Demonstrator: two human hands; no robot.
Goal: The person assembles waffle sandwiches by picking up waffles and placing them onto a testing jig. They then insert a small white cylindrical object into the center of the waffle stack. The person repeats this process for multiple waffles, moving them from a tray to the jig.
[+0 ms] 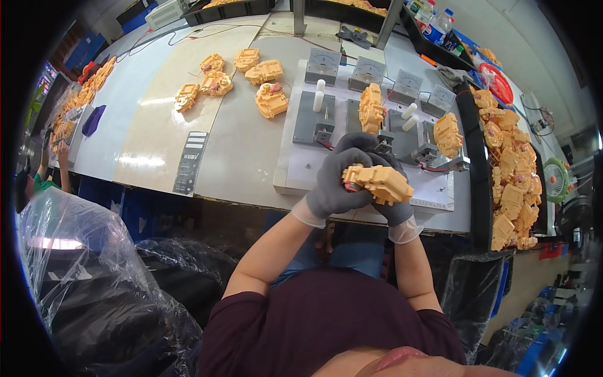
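My left hand (339, 178), in a grey glove, is closed round a yellow-orange moulded plastic housing (384, 183) with a reddish spot at its left end. My right hand (394, 212), gloved as well, is right behind and below that housing; its fingers are mostly hidden, so their grip does not show. Both hands are over the near edge of a white test board (295, 166). Just beyond them, one similar housing (371, 108) stands upright in a grey fixture. Another housing (448, 135) sits upright in the fixture at the right.
Analog meters (367, 72) line the board's back. Several loose housings (265, 72) lie to the left on the table. A black bin (480, 188) heaped with housings borders the right side. Bottles (440, 24) stand in a far tray. Another person's hand (63, 154) is at the far left.
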